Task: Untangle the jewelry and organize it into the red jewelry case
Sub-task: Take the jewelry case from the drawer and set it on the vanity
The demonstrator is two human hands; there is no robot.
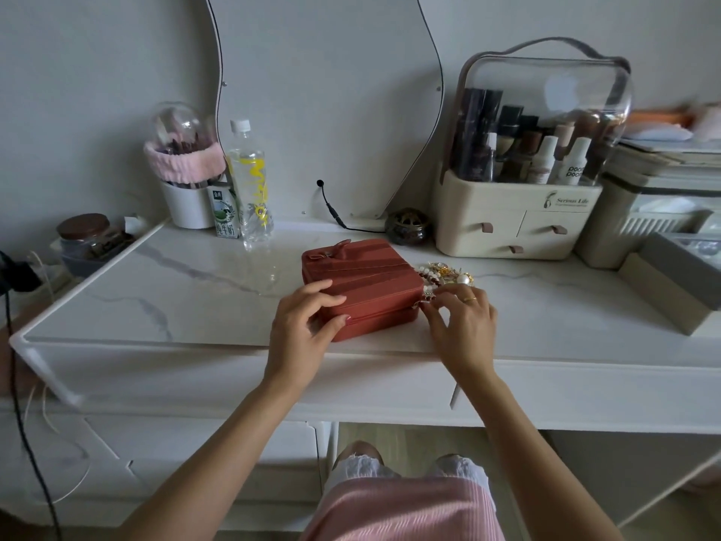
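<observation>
I see one closed red jewelry case (361,285) on the white marbled counter (187,290), between my two hands. My left hand (302,326) rests on its near left corner: the fingers (318,292) lie curved over the lid and the thumb presses the front edge. My right hand (462,320) sits just beside the case's right end, its fingertips (431,306) pinched together on something small at the zipper corner; I cannot tell exactly what. One tangled pile of jewelry (444,274), beads and gold pieces, lies just beyond those fingertips, touching the case's right side. One gold ring (471,299) is on a right finger.
</observation>
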